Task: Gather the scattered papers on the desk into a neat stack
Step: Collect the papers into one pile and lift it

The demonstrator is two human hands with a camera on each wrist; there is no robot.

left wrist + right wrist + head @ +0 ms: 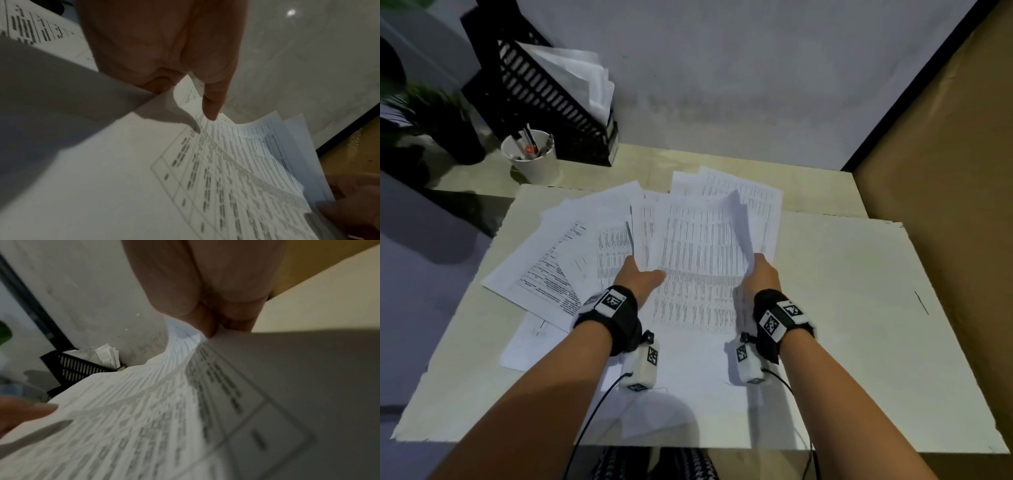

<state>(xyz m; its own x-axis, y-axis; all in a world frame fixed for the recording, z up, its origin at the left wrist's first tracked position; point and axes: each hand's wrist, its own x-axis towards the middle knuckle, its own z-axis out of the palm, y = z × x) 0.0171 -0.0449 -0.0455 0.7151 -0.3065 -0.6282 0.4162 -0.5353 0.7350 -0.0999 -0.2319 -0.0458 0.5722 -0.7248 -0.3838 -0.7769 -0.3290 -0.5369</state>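
Note:
A bundle of printed sheets (pixel 698 260) is lifted off the desk between both hands, its far edge curling up. My left hand (pixel 640 274) grips its left edge, thumb on top and fingers beneath; in the left wrist view the thumb (pixel 211 104) presses on the printed sheets (pixel 226 162). My right hand (pixel 762 274) pinches the right edge, and the right wrist view shows its fingers (pixel 209 324) closed on the sheets (pixel 164 402). More loose papers (pixel 558 260) lie fanned on the desk to the left and behind.
A white board (pixel 859 308) covers the desk under the papers. At the back left stand a white pen cup (pixel 532 156), a black file holder (pixel 544 102) with papers and a green plant (pixel 424 113). A brown panel (pixel 945 171) rises on the right.

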